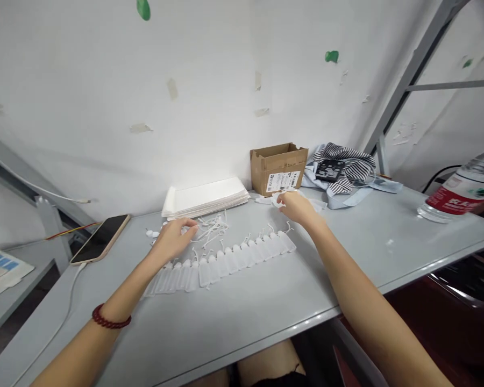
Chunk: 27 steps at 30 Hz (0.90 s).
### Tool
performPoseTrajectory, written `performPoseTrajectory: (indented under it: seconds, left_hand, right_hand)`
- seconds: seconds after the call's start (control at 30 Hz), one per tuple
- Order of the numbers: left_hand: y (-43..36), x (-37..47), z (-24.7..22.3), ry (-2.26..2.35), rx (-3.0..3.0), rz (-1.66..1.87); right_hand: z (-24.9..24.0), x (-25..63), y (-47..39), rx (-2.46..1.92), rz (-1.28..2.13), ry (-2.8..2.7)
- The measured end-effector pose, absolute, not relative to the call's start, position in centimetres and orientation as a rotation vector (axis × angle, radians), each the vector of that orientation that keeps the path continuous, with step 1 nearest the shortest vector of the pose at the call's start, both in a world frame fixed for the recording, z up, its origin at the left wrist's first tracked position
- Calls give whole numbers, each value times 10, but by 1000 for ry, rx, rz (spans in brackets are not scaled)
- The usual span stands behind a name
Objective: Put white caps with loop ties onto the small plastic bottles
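Across the table runs a row of translucent plastic sleeves, laid side by side, with short white strings at their upper ends. My left hand hovers at the row's left part, its thumb and fingers apart and nothing visible between them. Just right of it is a loose heap of white strings. My right hand has curled fingers at a small pile of similar translucent sleeves in front of the cardboard box. What its fingertips hold, if anything, is hidden. Small white pieces lie behind my left hand.
Against the wall are a stack of white sheets and an open cardboard box. Striped cloth is bunched beside the box. A phone with a cable lies left; a water bottle stands tilted in view at right.
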<state>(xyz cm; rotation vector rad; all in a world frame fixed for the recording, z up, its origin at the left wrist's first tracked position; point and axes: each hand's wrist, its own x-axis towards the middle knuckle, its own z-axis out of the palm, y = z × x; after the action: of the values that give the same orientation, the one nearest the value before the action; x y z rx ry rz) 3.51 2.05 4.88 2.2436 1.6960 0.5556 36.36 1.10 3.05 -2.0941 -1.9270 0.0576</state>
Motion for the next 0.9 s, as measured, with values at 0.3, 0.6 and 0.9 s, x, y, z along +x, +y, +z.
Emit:
performPoseTrajectory:
  seconds: [0.3,0.6,0.9]
  left_hand:
    - [-1,20,27,1182,2545,781]
    - [-7,27,18,1176,2508,577]
    - [-5,27,26,1312,2254,868]
  right_hand:
    - [16,347,18,-2163,-37,-2015]
    - [12,345,16,-2065,-64,-2006]
    - [32,336,9,-1864,-77,-1825]
